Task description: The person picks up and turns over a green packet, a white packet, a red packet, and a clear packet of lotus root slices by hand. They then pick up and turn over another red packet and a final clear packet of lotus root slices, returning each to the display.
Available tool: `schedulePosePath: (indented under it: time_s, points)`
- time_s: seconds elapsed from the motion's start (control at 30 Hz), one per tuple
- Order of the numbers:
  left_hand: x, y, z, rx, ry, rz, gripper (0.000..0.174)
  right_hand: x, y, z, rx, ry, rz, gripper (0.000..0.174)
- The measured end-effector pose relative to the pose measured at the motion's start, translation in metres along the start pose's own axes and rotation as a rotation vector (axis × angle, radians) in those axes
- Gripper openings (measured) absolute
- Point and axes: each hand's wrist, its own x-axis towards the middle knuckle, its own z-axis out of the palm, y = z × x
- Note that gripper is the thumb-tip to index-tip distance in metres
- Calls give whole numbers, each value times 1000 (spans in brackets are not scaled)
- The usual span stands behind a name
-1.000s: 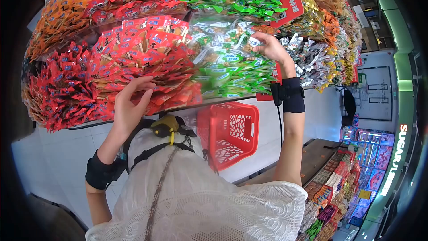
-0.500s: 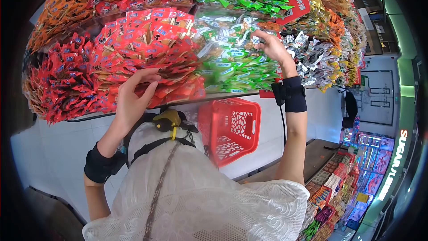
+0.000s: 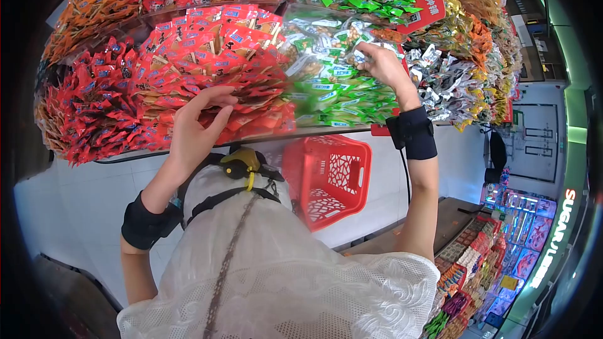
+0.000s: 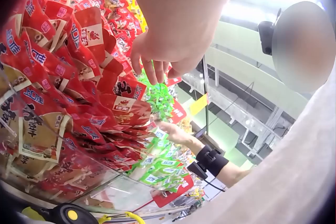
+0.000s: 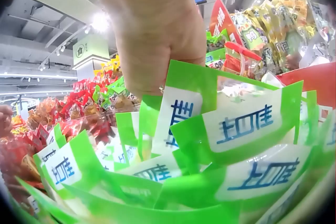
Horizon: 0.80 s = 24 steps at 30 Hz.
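Note:
In the head view my left hand [image 3: 200,127] hovers at the front of the red snack packets [image 3: 213,44], its fingers loosely bent and holding nothing. The left wrist view shows this hand [image 4: 170,45] hanging above the red packets. My right hand [image 3: 386,69] reaches into the compartment of green-and-white packets [image 3: 326,97], its thumb and bent index finger right at a clear-fronted packet. In the right wrist view, upright green packets [image 5: 244,124] hide the fingertips of that hand [image 5: 157,45]; I cannot tell whether they pinch one.
A red shopping basket [image 3: 333,182] stands below the display's front edge. Orange packets [image 3: 103,0] lie at the far left, silver packets [image 3: 440,81] at the right. A red sign [image 3: 427,0] stands behind the green packets. Clear dividers separate the compartments.
The head view has shifted slightly, so the display sits higher and farther right. My left hand has edged right over the red packets. My right hand stays at the green packets.

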Motion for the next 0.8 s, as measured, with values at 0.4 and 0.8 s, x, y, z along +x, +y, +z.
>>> schedulePosePath:
  time_s: [0.4,0.8]
  points:
    - [0,7,-1,-17,22,23,28,13,-11,4,-173,-61,197,32]
    - [-16,2,-19,21,27,-47,29,-15,23,-63,34,578,355,21]
